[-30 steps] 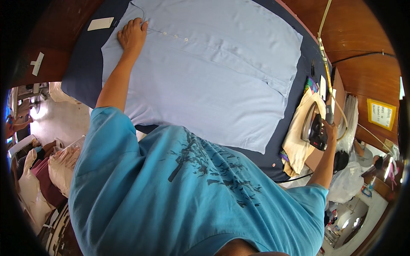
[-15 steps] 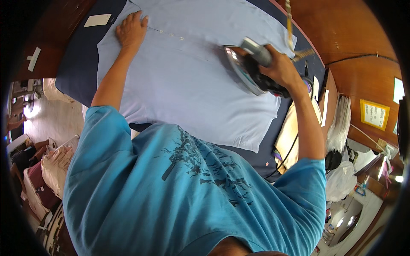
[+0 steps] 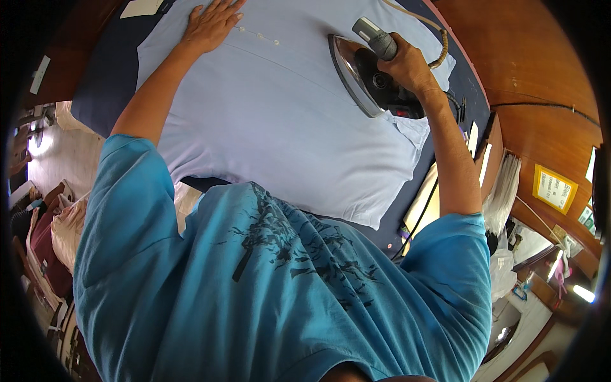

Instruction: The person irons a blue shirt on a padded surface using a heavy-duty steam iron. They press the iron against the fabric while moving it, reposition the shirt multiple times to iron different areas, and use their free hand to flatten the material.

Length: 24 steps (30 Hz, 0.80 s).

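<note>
A light blue buttoned shirt (image 3: 267, 127) is spread over a dark navy ironing surface (image 3: 102, 95). Small pale buttons run along its placket near the upper middle. My right hand (image 3: 408, 63) is wrapped round the grey handle of a black electric iron (image 3: 377, 79) on the right part of the shirt. The iron's metal soleplate edge faces left, and its underside is hidden. At the upper left, my left hand (image 3: 212, 27) lies flat on the cloth beside the placket, fingers spread.
A hose (image 3: 440, 48) and a dark cord (image 3: 423, 216) run by the iron. Yellowish cloth (image 3: 422, 200) hangs at the right edge. A white card (image 3: 141, 7) lies at the upper left. Brown wooden panelling (image 3: 522, 63) stands to the right, with clear plastic bags (image 3: 503, 197) below.
The iron has moved slightly up and to the left with my right hand. My left hand has slid up and right across the shirt, and its fingers are more spread.
</note>
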Motion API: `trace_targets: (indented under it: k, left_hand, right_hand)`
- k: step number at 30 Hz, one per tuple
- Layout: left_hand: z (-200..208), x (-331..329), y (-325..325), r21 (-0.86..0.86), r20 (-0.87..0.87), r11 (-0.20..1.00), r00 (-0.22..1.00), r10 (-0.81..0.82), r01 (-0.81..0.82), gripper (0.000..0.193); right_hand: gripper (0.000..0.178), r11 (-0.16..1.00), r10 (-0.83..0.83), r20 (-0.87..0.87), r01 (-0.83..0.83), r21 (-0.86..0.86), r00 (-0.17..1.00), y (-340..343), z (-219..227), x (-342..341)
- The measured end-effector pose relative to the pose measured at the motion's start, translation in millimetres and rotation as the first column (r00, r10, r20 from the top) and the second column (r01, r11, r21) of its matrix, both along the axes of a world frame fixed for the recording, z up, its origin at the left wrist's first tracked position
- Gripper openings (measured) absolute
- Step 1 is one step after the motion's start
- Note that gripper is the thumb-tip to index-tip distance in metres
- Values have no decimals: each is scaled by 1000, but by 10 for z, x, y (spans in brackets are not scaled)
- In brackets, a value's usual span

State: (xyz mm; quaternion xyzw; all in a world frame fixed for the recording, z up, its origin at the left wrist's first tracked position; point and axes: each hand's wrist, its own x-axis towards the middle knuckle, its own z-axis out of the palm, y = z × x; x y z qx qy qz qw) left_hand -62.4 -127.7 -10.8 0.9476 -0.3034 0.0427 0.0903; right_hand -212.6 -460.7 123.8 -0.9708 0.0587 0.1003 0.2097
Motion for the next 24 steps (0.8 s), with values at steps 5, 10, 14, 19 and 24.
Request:
trace_targets:
  k: [5, 10, 14, 19, 24]
  left_hand:
    - [-23, 24, 24, 36, -65, 998, 997, 45, -42, 48]
    - [138, -20, -23, 26, -127, 999, 991, 32, -29, 48]
    - [106, 2, -17, 52, -145, 997, 988, 61, -54, 49]
    - [154, -46, -44, 40, -161, 997, 985, 70, -64, 49]
    - [53, -22, -43, 52, -119, 997, 991, 66, -60, 50]
  right_hand:
    - [44, 958, 288, -102, -286, 33, 952, 89, 109, -209]
    - [41, 991, 132, -60, -129, 47, 990, 67, 110, -135]
    - [41, 987, 161, -100, -157, 43, 982, 97, 142, -145]
    - [47, 982, 175, -132, -182, -48, 976, 117, 115, -119]
    - [49, 990, 141, 41, -141, 2, 989, 412, 48, -44]
